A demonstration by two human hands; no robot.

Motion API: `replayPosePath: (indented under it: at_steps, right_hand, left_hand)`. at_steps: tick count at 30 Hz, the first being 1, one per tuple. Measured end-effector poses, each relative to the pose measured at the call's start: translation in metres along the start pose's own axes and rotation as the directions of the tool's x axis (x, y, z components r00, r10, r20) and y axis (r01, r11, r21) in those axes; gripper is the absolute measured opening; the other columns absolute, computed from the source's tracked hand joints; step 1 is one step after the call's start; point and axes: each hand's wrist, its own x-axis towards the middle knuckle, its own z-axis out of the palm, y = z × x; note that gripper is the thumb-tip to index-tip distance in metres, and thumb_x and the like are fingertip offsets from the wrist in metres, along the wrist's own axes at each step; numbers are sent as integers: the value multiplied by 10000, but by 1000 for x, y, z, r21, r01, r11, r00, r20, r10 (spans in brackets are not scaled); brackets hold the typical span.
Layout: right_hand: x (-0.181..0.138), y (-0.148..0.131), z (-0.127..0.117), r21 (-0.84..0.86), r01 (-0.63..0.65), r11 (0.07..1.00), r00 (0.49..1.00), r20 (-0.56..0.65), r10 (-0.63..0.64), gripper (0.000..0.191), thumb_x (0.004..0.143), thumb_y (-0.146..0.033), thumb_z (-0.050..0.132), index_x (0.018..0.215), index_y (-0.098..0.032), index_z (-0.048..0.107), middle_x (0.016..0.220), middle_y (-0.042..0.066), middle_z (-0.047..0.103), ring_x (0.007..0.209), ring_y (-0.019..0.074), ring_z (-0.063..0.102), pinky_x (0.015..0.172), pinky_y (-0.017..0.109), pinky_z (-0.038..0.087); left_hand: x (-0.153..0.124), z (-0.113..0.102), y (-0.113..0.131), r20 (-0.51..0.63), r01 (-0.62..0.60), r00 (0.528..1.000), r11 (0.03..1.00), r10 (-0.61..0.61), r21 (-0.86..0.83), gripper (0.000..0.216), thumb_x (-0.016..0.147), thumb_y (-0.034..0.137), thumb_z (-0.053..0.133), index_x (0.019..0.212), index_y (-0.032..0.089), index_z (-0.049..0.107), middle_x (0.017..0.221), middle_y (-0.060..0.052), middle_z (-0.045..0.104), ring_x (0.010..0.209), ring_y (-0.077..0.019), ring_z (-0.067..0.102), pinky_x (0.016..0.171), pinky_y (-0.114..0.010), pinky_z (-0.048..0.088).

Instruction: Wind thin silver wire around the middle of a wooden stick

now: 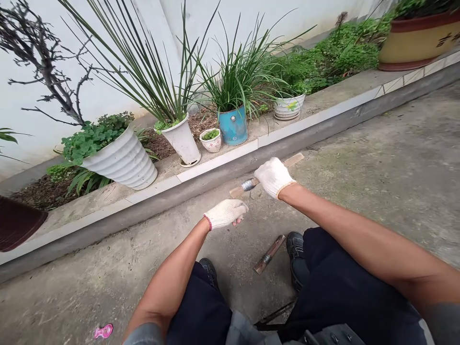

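My right hand, in a white knitted glove, is closed around a wooden strip that sticks out on both sides of the fist. Silvery wire is wound in a tight coil near the strip's left end. A thin loose loop seems to hang below the coil. My left hand, gloved too with bare fingertips showing, is curled shut lower left of the coil; what it pinches, if anything, is too small to make out. On the concrete between my shoes lies a second, shorter wooden piece with a dark wire winding.
A low tiled ledge runs across in front of me. On it stand a ribbed white pot, a tall white pot, a small pot, a blue bucket and a white planter. A pink object lies lower left.
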Motion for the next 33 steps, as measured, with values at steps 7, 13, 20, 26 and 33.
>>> replayPosePath:
  at_steps: [7, 13, 20, 26, 33]
  right_hand:
    - [-5, 1, 17, 31, 410, 912, 904, 120, -410, 186, 767, -60, 648, 847, -138, 797, 826, 148, 738, 813, 256, 636, 1009, 422, 377]
    - [-8, 19, 15, 253, 497, 830, 853, 30, -520, 167, 744, -115, 622, 832, -171, 753, 810, 90, 704, 782, 211, 597, 731, 294, 358]
    - [-22, 8, -10, 518, 344, 783, 869, 140, -474, 169, 853, -308, 653, 935, -175, 718, 847, 21, 713, 720, 143, 586, 644, 238, 318]
    - [-7, 7, -13, 462, -48, 886, 997, 69, 19, 370, 969, -528, 599, 1096, -203, 723, 956, 94, 756, 835, 220, 692, 673, 266, 379]
    - [-16, 13, -15, 105, -85, 991, 994, 82, 77, 296, 936, -89, 547, 1123, -73, 776, 1047, 267, 750, 1008, 329, 739, 829, 367, 465]
  left_hand:
    - [-2, -25, -10, -197, -35, 977, 978, 77, 206, 345, 991, 436, 447, 885, 193, 668, 675, 25, 622, 567, -134, 564, 592, -262, 405]
    - [-9, -31, -8, -211, -80, 971, 984, 113, 159, 435, 1023, 552, 455, 879, 196, 660, 654, 40, 588, 576, -128, 553, 602, -252, 400]
    - [-3, -9, -5, -167, -88, 983, 994, 75, -71, 427, 1018, 545, 544, 855, 167, 658, 698, -6, 653, 615, -129, 587, 606, -234, 446]
    - [9, 20, -1, -94, -34, 996, 934, 0, -356, 344, 1023, 459, 519, 964, 155, 670, 673, -5, 634, 589, -133, 615, 583, -239, 529]
    - [-4, 20, 9, -14, -58, 998, 984, 57, -168, 366, 1024, 443, 480, 1066, 162, 711, 691, 17, 626, 543, -112, 578, 557, -217, 468]
